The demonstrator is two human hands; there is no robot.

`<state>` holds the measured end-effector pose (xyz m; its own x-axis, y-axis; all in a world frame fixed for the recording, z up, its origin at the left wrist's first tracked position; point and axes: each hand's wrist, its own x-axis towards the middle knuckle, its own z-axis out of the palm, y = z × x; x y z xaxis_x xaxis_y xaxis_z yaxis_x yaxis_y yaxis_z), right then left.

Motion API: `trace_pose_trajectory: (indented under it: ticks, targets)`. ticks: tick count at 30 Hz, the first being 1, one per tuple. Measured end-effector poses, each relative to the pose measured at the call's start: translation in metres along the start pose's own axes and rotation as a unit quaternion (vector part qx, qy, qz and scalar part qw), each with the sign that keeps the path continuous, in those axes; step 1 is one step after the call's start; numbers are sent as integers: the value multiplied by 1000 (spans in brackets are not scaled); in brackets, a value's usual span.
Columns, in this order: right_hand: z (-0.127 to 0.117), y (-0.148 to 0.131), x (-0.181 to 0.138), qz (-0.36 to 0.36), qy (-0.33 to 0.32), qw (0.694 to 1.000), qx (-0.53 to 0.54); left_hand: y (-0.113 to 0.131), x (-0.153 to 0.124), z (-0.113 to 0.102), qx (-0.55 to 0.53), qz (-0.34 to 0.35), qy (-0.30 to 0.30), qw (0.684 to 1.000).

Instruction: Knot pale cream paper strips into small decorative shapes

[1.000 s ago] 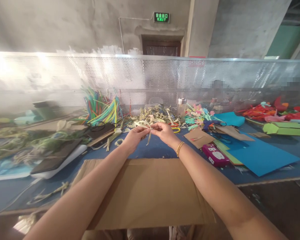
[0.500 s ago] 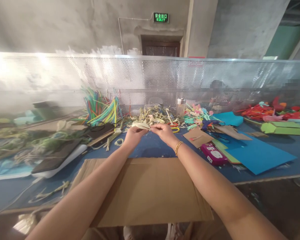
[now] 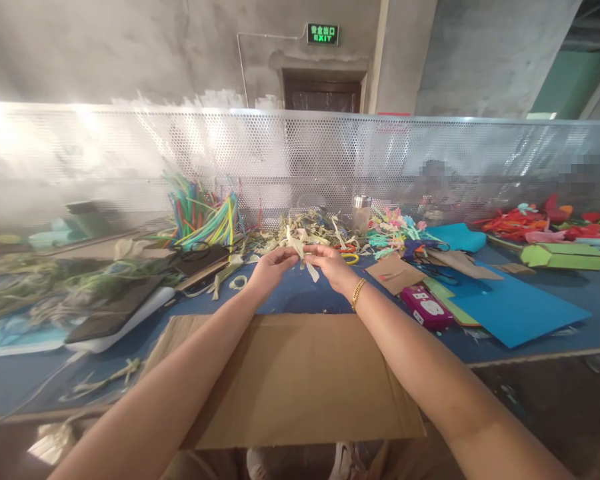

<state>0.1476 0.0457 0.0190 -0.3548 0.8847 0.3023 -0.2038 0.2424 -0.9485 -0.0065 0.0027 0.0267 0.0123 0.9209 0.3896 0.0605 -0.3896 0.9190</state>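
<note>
Between my two hands is a pale cream, leaf-like strip (image 3: 295,239), its material unclear. One end points up and another end hangs down by my right fingers. My left hand (image 3: 277,265) pinches it from the left. The fingertips of my right hand (image 3: 327,263) close on it from the other side; a gold bracelet is on that wrist. Both hands are above the blue tabletop (image 3: 290,293), just beyond the near edge of a brown cardboard sheet (image 3: 300,380). Behind the strip lies a heap of dry greenish strips (image 3: 325,227).
At left are colourful thin sticks (image 3: 200,213), a tape roll (image 3: 239,283) and a dark-topped white device (image 3: 115,320). On the right lie a purple box (image 3: 426,308), blue sheets (image 3: 520,303) and a green folded box (image 3: 563,256). A clear jar (image 3: 362,212) stands before the perforated screen (image 3: 260,153).
The pale strip has turned from lying sideways to upright, with an end now hanging below my fingers. My hands have come closer together around it.
</note>
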Motion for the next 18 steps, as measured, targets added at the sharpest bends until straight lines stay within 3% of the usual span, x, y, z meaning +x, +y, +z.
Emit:
trace_pose_trajectory:
  ticks: [6, 9, 13, 18]
  targets:
    - [1, 1, -1, 21, -5, 1000, 13, -1, 0, -1, 29, 9, -8, 1000]
    - [0, 0, 0, 25, -15, 999, 22, 1, 0, -3, 9, -23, -29, 999]
    - [-1, 0, 1, -9, -18, 1000, 4, 2, -1, -4, -2, -60, -71, 996]
    - [1, 2, 1, -40, -10, 999, 25, 1, -2, -4, -49, -78, -67, 994]
